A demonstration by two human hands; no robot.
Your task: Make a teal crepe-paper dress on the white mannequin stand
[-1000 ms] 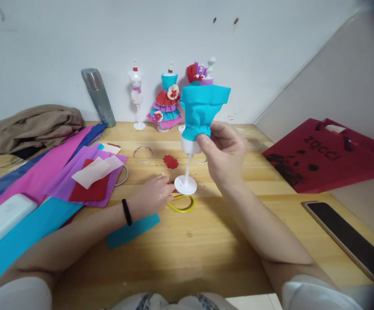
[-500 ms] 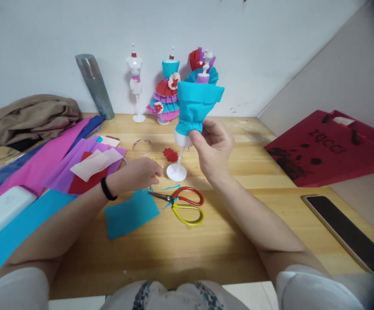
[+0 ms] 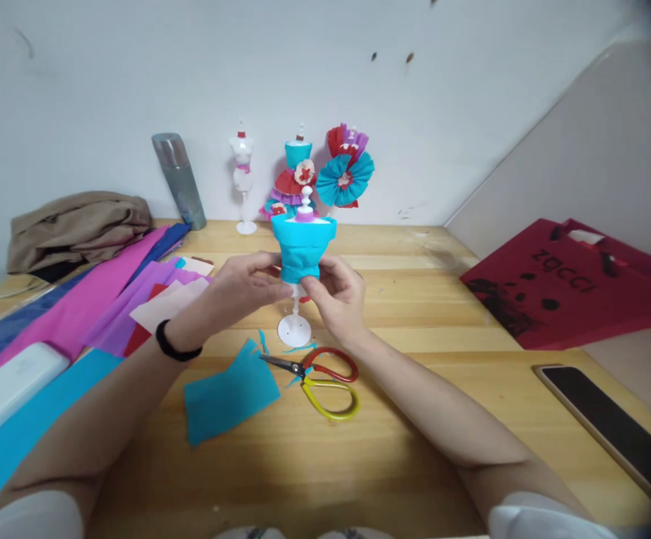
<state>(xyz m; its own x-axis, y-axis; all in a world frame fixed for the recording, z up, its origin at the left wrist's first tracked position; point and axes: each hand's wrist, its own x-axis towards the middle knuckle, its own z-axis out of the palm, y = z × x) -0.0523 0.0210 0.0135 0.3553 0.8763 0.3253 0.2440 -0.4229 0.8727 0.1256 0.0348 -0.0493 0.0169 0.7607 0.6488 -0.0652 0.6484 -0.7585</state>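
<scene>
A small white mannequin (image 3: 294, 330) stands upright in front of me, wrapped round the torso in turquoise crepe paper (image 3: 303, 245). My left hand (image 3: 252, 284) pinches the paper's lower left side near the waist. On the other side, my right hand (image 3: 339, 293) grips the waist, its thumb in front. Both hands are closed on the dressed figure. Below them lie scissors (image 3: 297, 367) with one red and one yellow handle, blades pointing left. Beside the blades is a cut turquoise piece (image 3: 229, 397) with thin scraps.
Along the wall stand a bare mannequin (image 3: 243, 180), a ruffled one (image 3: 299, 155) and a large paper flower (image 3: 346, 180). A grey bottle (image 3: 179, 180), brown cloth (image 3: 81, 228) and coloured sheets (image 3: 72, 299) are left. A red bag (image 3: 572, 284) and phone (image 3: 606, 427) are right.
My left hand has moved up and right onto the paper at the waist. The mannequin now stands straighter and turned, its paper top pulled closer round the body. The view has tilted up.
</scene>
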